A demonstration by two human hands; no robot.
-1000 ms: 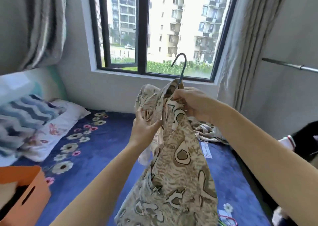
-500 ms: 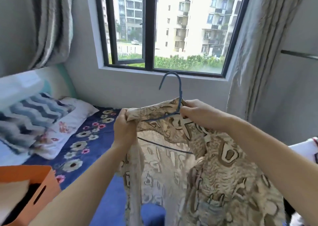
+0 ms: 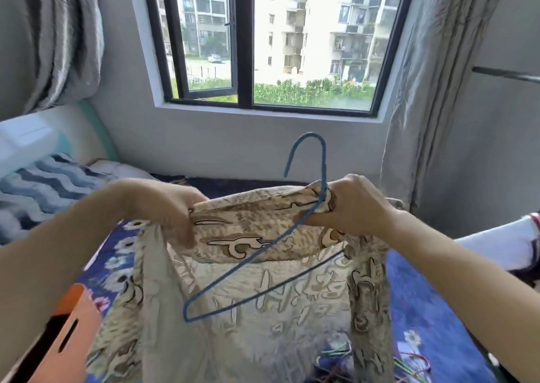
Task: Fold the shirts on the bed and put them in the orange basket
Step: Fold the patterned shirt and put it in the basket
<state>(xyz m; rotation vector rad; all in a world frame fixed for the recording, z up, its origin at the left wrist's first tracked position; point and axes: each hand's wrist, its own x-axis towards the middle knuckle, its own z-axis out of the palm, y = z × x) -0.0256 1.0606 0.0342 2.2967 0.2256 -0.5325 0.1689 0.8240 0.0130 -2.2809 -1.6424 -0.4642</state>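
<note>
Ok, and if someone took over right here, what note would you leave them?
Left hand: grips the shirt at one shoulder.
Right hand: grips the collar together with the blue hanger at its neck.
The shirt is held up over the bed, with the hanger tilted and not yet free of it. The orange basket is at lower left.
Done: no fold visible.
Left: pull the hanger out, fold the shirt, put it in the basket.

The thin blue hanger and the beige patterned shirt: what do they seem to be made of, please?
The thin blue hanger looks like coated wire: a slim, bent rod. The beige patterned shirt seems thin, soft cloth: it drapes limply, print showing through.
</note>
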